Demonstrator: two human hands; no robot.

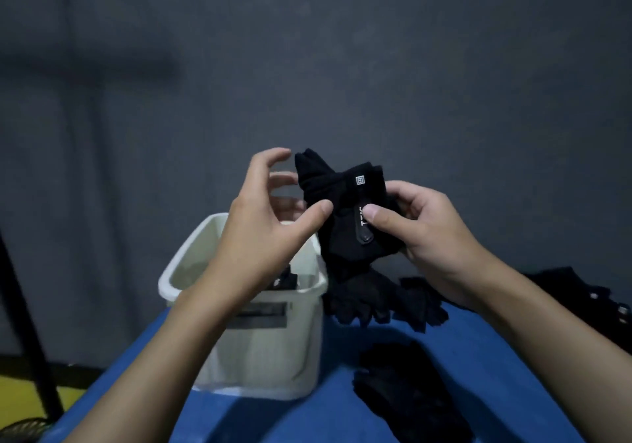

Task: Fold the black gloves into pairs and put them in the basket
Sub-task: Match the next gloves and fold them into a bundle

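Beneath the grip, a blue table (pixel 478 357) is spread across the lower view, and a white plastic basket (pixel 273 357) is stood on it below and to the left of the grip, mouth upward. Something dark (pixel 285 280) is seen low inside the basket, likely gloves already stowed. A heap of loose black gloves (pixel 386 302) is piled directly under the grip, a further glove (pixel 410 394) is laid nearer the person, and more (pixel 574 292) are strewn to the right, beyond the forearm. A pair of black gloves (pixel 342 203) is held up clear of the table, clamped by the right hand (pixel 431 234), whose thumb is pressed on the wrist strap (pixel 364 234) and whose fingers are wrapped behind. The left hand (pixel 263 230) is seen unclenched, its fingers spread and loosely curved; only its thumb tip is laid against the fabric, so nothing is grasped by it

The folding step is judged nearly done. The next move is judged to call for the pair to be carried left and down past the basket rim and let go inside. Free room is offered above the basket; its rim lies just under the left wrist and should be cleared, and the table's left edge is found close beside the basket
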